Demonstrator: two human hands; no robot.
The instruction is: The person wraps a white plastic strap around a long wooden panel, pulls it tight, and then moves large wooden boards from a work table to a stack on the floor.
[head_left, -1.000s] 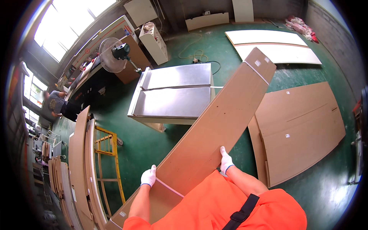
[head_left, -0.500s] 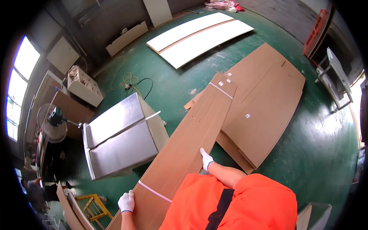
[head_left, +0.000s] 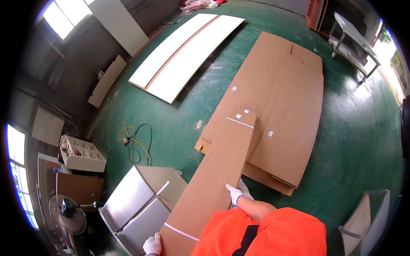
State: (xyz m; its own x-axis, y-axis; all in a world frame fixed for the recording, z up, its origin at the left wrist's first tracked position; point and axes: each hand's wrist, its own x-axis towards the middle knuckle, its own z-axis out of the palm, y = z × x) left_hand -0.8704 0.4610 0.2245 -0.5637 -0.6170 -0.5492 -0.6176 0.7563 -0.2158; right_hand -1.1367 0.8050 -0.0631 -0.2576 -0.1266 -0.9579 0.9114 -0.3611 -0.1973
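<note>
Long brown package [head_left: 209, 170]: up in both hands, running slantwise from the bottom of the view to the middle, tilted off to the right at the far end. That end overlaps the cardboard stack in view, can't tell if they touch.
Left hand [head_left: 152, 244]: white knit glove, closed on the package's left edge, just beside the near strap [head_left: 181, 231]; how the fingers sit underneath, can't tell.
Right hand [head_left: 233, 194]: also gloved, clamped on the right edge, thumb up top, other fingers mostly hidden.
Far strap [head_left: 240, 122]: white, across the package near two small labels.
Cardboard stack [head_left: 294, 106]: big flat brown sheets, low over the green floor [head_left: 341, 141].
Metal-topped unit [head_left: 132, 200]: left of the package, fan [head_left: 66, 213] beside it.
White panels [head_left: 188, 51]: two, side by side, further back.
</note>
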